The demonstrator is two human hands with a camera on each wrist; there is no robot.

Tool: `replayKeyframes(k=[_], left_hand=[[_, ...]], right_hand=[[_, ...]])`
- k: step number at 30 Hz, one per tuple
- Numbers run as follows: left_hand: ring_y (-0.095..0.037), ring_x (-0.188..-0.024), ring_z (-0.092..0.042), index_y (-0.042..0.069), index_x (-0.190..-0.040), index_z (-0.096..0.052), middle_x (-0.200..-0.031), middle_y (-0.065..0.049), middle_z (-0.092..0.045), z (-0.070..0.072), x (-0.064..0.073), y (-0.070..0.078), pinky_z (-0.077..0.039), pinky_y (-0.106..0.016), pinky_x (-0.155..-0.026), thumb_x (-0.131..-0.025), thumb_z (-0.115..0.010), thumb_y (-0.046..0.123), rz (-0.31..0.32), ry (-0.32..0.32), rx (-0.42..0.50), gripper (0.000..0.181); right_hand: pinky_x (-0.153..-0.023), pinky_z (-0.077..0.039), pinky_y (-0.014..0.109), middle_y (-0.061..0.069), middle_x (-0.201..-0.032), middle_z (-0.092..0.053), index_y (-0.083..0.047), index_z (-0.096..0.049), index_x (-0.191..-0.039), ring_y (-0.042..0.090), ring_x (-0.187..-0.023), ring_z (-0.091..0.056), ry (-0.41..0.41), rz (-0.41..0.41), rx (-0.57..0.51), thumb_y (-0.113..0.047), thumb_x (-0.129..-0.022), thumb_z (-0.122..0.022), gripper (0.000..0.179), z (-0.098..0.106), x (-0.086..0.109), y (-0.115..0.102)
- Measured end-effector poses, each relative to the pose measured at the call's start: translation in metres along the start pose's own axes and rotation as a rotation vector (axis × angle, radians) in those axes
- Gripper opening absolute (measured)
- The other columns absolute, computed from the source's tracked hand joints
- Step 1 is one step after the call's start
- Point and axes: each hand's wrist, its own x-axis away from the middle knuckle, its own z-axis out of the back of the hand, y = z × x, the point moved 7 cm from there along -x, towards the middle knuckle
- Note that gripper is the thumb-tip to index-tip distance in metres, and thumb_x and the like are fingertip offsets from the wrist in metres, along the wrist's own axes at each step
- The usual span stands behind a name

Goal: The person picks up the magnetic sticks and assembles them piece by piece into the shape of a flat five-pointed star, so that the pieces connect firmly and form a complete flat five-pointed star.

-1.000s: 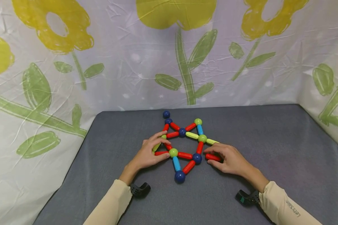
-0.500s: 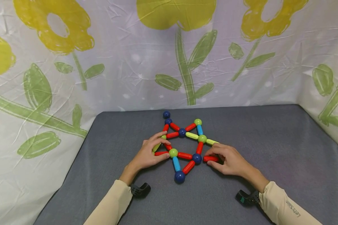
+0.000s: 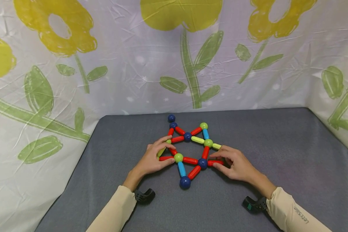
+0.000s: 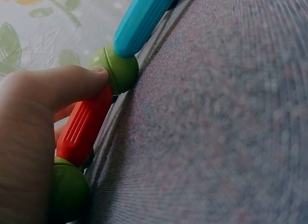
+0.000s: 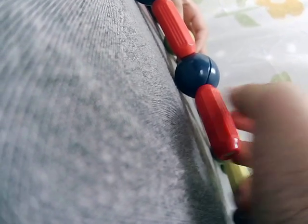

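Note:
A flat star-like frame of magnetic rods and balls [image 3: 189, 160] lies on the grey table. My left hand [image 3: 152, 158] holds its left part, thumb on a green ball [image 4: 118, 70] and fingers reaching over the far side. Part of that left section is hidden under the hand. At the right, my right hand [image 3: 235, 162] has thumb and fingers around a red magnetic rod [image 5: 215, 120]. One end of this rod meets a navy ball [image 3: 202, 163]. Near the right fingers, a yellow-green rod [image 3: 216, 146] sticks out from another green ball [image 3: 208, 143].
A loose-looking navy ball [image 3: 171, 118] sits at the far tip of the frame; whether it touches cannot be told. The grey table [image 3: 278, 138] ends at a flower-printed cloth [image 3: 127, 71] behind and at the sides.
The right hand has brought the red rod leftward and straightened it, from apart to touching the navy ball. The left hand and the rest of the frame have stayed put.

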Motion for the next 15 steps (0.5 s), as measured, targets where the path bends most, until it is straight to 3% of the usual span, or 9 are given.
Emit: replayKeyframes(k=[3, 5, 7, 10, 13, 15], left_hand=[[-0.024, -0.15, -0.04, 0.031, -0.118, -0.069, -0.162, -0.003, -0.041, 0.0, 0.001, 0.002, -0.025, -0.052, -0.105, -0.087, -0.08, 0.034, -0.015, -0.002, 0.001, 0.033], [-0.024, -0.149, -0.041, 0.032, -0.118, -0.069, -0.163, -0.003, -0.041, -0.001, 0.001, 0.003, -0.024, -0.051, -0.104, -0.087, -0.08, 0.035, -0.022, -0.014, 0.009, 0.033], [-0.023, -0.149, -0.042, 0.033, -0.118, -0.07, -0.163, -0.001, -0.04, -0.002, 0.001, 0.004, -0.025, -0.05, -0.104, -0.087, -0.08, 0.035, -0.033, -0.03, 0.012, 0.033], [-0.02, -0.151, -0.038, 0.031, -0.12, -0.07, -0.166, 0.003, -0.034, -0.005, 0.001, 0.005, -0.025, -0.05, -0.104, -0.087, -0.08, 0.037, -0.037, -0.058, 0.021, 0.035], [-0.023, -0.154, -0.033, 0.026, -0.126, -0.069, -0.17, 0.008, -0.024, -0.004, 0.0, 0.004, -0.023, -0.059, -0.11, -0.086, -0.081, 0.037, -0.039, -0.045, 0.034, 0.043], [-0.027, -0.153, -0.034, 0.024, -0.13, -0.068, -0.172, 0.011, -0.016, -0.002, -0.001, 0.003, -0.02, -0.065, -0.113, -0.084, -0.083, 0.037, -0.02, -0.007, 0.044, 0.05]], right_hand=[[-0.051, -0.033, 0.016, -0.007, -0.079, -0.059, -0.014, -0.077, -0.095, 0.005, -0.055, -0.04, 0.166, 0.004, -0.025, -0.001, -0.084, -0.078, 0.017, 0.012, -0.001, 0.002], [-0.052, -0.033, 0.017, -0.006, -0.076, -0.058, -0.012, -0.075, -0.09, 0.008, -0.057, -0.041, 0.279, -0.038, -0.007, 0.001, -0.085, -0.075, 0.015, 0.021, 0.0, 0.006], [-0.059, -0.036, 0.02, -0.003, -0.08, -0.06, -0.01, -0.075, -0.094, 0.011, -0.064, -0.045, 0.337, -0.107, 0.038, -0.001, -0.088, -0.073, 0.011, 0.025, 0.001, 0.011], [-0.075, -0.035, 0.028, 0.0, -0.1, -0.066, -0.01, -0.074, -0.114, 0.014, -0.083, -0.049, 0.263, -0.214, 0.073, -0.01, -0.096, -0.067, 0.019, 0.021, 0.002, 0.019], [-0.083, -0.027, 0.037, 0.005, -0.125, -0.064, -0.015, -0.066, -0.135, 0.017, -0.104, -0.046, 0.086, -0.239, 0.067, -0.016, -0.103, -0.058, 0.033, 0.01, 0.001, 0.021], [-0.083, -0.023, 0.038, 0.005, -0.132, -0.061, -0.018, -0.062, -0.141, 0.018, -0.111, -0.043, 0.005, -0.234, 0.059, -0.018, -0.105, -0.052, 0.037, 0.004, 0.001, 0.021]])
